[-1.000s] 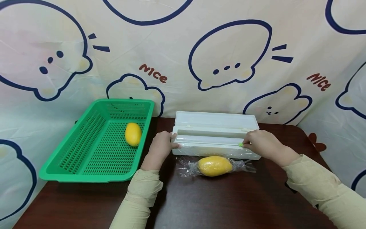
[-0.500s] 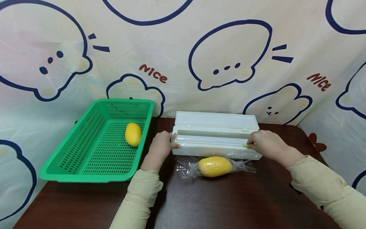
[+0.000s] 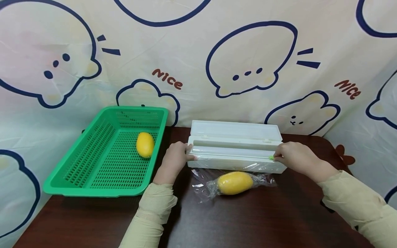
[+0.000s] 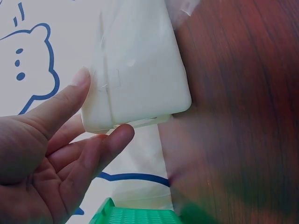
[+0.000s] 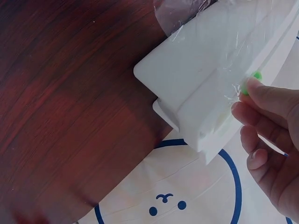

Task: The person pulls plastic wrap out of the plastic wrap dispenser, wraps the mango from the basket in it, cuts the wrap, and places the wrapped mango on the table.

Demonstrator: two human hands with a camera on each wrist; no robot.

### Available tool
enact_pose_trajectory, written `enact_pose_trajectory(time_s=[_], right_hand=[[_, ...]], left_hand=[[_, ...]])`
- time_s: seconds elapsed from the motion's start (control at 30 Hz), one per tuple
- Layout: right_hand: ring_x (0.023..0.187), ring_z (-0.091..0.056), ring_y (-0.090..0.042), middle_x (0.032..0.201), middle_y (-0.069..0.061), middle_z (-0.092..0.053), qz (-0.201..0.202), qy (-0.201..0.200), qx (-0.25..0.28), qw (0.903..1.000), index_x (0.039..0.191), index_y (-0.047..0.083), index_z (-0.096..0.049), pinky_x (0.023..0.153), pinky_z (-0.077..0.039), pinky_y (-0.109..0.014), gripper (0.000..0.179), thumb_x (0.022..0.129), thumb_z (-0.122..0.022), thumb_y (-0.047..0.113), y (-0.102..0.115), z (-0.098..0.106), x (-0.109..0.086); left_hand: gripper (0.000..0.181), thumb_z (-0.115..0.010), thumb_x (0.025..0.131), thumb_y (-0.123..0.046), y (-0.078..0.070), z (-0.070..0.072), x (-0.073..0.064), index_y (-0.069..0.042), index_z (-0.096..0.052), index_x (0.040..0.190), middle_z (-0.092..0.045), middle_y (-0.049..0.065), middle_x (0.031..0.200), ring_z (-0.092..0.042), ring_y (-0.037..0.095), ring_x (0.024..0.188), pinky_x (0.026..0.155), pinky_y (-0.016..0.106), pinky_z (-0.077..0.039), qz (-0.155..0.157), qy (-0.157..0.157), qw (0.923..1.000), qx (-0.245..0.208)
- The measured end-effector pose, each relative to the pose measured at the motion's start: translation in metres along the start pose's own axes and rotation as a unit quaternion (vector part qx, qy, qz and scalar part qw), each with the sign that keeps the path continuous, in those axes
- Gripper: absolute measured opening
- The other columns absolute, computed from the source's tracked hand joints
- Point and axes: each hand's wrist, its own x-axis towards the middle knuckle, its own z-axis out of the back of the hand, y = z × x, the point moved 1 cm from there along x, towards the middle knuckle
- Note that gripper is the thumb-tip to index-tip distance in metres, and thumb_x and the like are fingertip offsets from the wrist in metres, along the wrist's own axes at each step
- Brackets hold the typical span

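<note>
A white cling film dispenser [image 3: 235, 167] stands with its lid [image 3: 235, 129] raised and a film roll [image 3: 229, 150] inside. My left hand [image 3: 175, 156] grips its left end, thumb and fingers at the corner in the left wrist view. Between thumb and index finger, my right hand [image 3: 293, 156] pinches a small green slide cutter [image 5: 252, 81] on the dispenser's front rail, close to the right end. Clear film hangs over the front face. Directly before the dispenser lies a yellow mango-like fruit [image 3: 235, 183] wrapped in cling film [image 3: 206, 186], its film ends spread out sideways.
To the left sits a green plastic basket [image 3: 54, 189] holding one unwrapped yellow fruit [image 3: 145, 145]. All of it rests on a dark brown wooden table [image 3: 217, 224]. A printed cloth [image 3: 186, 51] hangs behind the table.
My right hand has slid the green cutter rightward along the rail. The wrapped fruit has shifted slightly toward me, and its left film end has spread out. My left hand stays in place.
</note>
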Motion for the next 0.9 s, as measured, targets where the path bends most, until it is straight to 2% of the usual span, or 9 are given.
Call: enact_pose_trajectory(time_s=[0.1,0.3,0.43,0.57,0.67,0.9], right_hand=[[0.073,-0.063,-0.015,0.088,-0.005,-0.073,-0.002,-0.001,0.003,1.0000,0.086,0.008,-0.080,0.062,-0.054,-0.038,0.005,0.084,-0.083,0.012,-0.001,0.000,-0.002],[0.073,-0.063,-0.015,0.088,-0.006,-0.073,-0.003,-0.002,0.011,0.9999,0.086,0.007,-0.080,0.062,-0.055,-0.038,0.006,0.084,-0.083,0.011,-0.005,0.000,-0.004],[0.071,-0.062,-0.014,0.087,-0.005,-0.073,-0.011,0.001,0.007,0.9999,0.088,0.006,-0.080,0.062,-0.055,-0.039,0.007,0.084,-0.084,0.010,-0.009,0.000,-0.006],[0.071,-0.062,-0.016,0.088,-0.007,-0.073,-0.024,0.002,0.005,0.9997,0.091,0.004,-0.080,0.064,-0.057,-0.041,0.011,0.083,-0.084,0.010,-0.016,-0.002,-0.011],[0.072,-0.064,-0.017,0.088,-0.007,-0.073,-0.026,-0.003,0.007,0.9996,0.091,0.003,-0.080,0.066,-0.058,-0.042,0.012,0.082,-0.085,0.009,-0.019,-0.002,-0.014],[0.071,-0.064,-0.019,0.089,-0.010,-0.073,-0.023,-0.008,0.002,0.9997,0.092,0.002,-0.080,0.067,-0.059,-0.043,0.014,0.081,-0.086,0.008,-0.019,-0.002,-0.017]], left_hand=[[0.056,-0.089,0.079,-0.022,0.000,0.000,0.000,-0.001,-0.070,0.127,-0.066,0.018,0.130,-0.070,0.028,0.098,0.069,0.034,-0.052,0.001,-0.001,1.0000,-0.004],[0.048,-0.089,0.079,-0.020,-0.001,-0.001,0.000,0.001,-0.075,0.120,-0.071,0.018,0.120,-0.062,0.021,0.081,0.069,0.036,-0.052,0.003,-0.004,0.9999,-0.010],[0.048,-0.089,0.080,-0.021,-0.001,0.000,0.000,0.000,-0.074,0.121,-0.070,0.018,0.123,-0.063,0.021,0.082,0.069,0.036,-0.053,0.007,-0.002,0.9999,-0.008],[0.056,-0.088,0.081,-0.021,0.000,0.001,-0.001,-0.002,-0.069,0.129,-0.065,0.018,0.132,-0.067,0.023,0.090,0.066,0.032,-0.051,0.011,0.003,0.9999,-0.007],[0.055,-0.088,0.081,-0.020,0.000,0.001,-0.001,-0.002,-0.068,0.130,-0.065,0.018,0.132,-0.069,0.025,0.096,0.068,0.032,-0.052,0.007,0.003,0.9999,-0.009],[0.049,-0.088,0.080,-0.020,0.000,-0.001,0.000,0.000,-0.073,0.123,-0.068,0.019,0.126,-0.061,0.019,0.076,0.061,0.030,-0.046,0.014,0.000,0.9997,-0.018]])
